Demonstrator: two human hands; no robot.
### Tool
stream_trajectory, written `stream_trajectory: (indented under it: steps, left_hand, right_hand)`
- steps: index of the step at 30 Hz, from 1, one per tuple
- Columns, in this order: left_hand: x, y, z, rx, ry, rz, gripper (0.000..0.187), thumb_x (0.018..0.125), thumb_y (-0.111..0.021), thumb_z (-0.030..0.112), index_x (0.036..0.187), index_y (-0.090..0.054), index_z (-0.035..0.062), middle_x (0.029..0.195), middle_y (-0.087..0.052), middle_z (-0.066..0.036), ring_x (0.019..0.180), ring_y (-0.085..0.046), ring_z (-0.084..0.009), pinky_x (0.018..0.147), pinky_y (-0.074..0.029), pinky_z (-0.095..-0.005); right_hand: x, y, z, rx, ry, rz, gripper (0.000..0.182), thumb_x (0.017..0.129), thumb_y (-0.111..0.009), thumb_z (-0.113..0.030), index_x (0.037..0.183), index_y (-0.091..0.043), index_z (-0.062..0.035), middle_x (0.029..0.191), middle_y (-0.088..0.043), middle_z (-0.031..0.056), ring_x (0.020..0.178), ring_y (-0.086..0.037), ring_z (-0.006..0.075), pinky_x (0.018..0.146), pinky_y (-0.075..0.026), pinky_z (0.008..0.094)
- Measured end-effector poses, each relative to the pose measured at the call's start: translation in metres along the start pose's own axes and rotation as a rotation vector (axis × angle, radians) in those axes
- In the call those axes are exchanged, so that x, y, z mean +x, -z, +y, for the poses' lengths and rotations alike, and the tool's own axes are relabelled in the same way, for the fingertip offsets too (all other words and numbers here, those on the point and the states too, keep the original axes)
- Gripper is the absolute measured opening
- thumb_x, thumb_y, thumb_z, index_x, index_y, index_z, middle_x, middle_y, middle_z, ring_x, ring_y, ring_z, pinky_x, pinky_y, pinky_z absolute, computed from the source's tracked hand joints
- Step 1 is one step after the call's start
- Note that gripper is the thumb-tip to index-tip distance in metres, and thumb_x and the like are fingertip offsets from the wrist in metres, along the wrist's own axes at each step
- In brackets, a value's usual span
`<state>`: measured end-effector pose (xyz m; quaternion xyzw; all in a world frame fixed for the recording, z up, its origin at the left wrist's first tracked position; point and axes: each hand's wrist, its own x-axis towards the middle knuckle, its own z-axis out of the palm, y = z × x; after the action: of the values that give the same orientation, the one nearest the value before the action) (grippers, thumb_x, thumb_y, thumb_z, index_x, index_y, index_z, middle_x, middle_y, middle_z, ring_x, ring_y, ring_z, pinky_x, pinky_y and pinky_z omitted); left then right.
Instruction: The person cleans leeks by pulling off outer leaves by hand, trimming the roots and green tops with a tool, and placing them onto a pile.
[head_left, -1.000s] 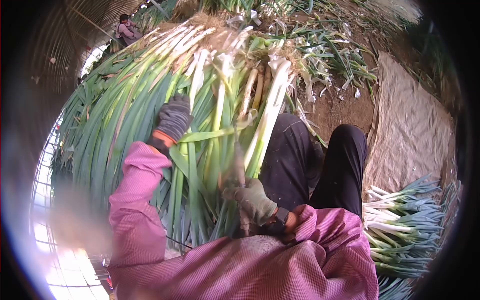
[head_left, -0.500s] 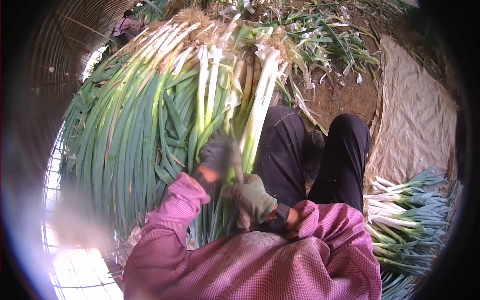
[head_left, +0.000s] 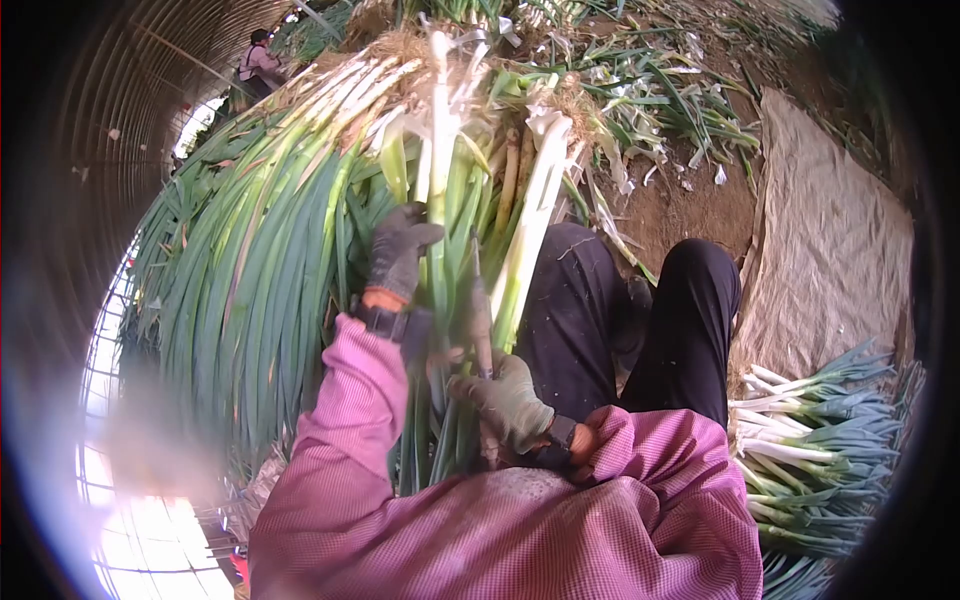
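Note:
My left hand [head_left: 403, 248], in a dark grey glove, is closed around a long green onion [head_left: 438, 150] that stands with its white root end pointing away from me. Loose, smeared outer leaves hang about its stem. In a pale, dirty glove, my right hand [head_left: 512, 402] grips a slim rod-like tool [head_left: 479, 310], apparently an air nozzle, whose narrow tip points forward just right of that stalk. Several whiter green onions [head_left: 532, 225] lean against my left thigh, beside the tool. Under and left of my left hand spreads a large heap of green onions [head_left: 250, 250], roots away from me.
Stripped leaves and skins [head_left: 670, 90] litter the soil ahead. A tan cloth [head_left: 825, 230] lies at the right. Below it rests a pile of cleaned green onions [head_left: 800, 430]. Another person [head_left: 262, 65] crouches at the far left by the curved wall.
My left hand has moved up and left from beside the tool and now holds a stalk upright. Leaves around that stalk have shifted. My right hand and the tool are nearly still.

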<state>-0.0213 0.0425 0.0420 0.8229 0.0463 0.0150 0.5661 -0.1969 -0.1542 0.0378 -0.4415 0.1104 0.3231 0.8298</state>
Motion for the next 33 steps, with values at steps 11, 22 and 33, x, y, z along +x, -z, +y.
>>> stream_trajectory:
  steps: [11,22,33]
  left_hand:
    - [-0.033,-0.071,-0.021,1.173,0.060,-0.025,0.026,0.078,-0.070,0.016,0.094,-0.058,0.0003,0.093,-0.066,-0.025,0.085,-0.065,-0.0423,0.071,-0.052,-0.0458]
    - [-0.014,-0.022,-0.024,0.545,-0.026,-0.101,0.033,0.076,-0.060,0.008,0.106,-0.063,-0.0069,0.083,-0.067,-0.011,0.074,-0.060,-0.0166,0.069,-0.049,-0.0307]
    - [-0.032,-0.039,-0.055,0.621,-0.067,0.042,0.030,0.078,-0.070,0.008,0.104,-0.060,-0.0057,0.090,-0.066,-0.015,0.080,-0.063,-0.0195,0.072,-0.052,-0.0342]
  right_hand:
    - [0.010,0.004,-0.001,0.048,-0.081,0.082,0.022,0.081,-0.067,-0.005,0.102,-0.063,-0.0008,0.083,-0.064,0.0060,0.068,-0.060,0.0146,0.062,-0.048,0.0288]
    - [-0.001,-0.002,-0.007,0.029,-0.111,-0.007,0.020,0.082,-0.065,-0.004,0.100,-0.059,0.0010,0.069,-0.061,0.0080,0.031,-0.045,0.0174,0.025,-0.035,0.0341]
    - [0.023,-0.001,0.013,0.030,0.009,0.006,0.013,0.081,-0.068,-0.005,0.092,-0.061,-0.0008,0.076,-0.063,0.0059,0.047,-0.055,0.0129,0.040,-0.042,0.0284]
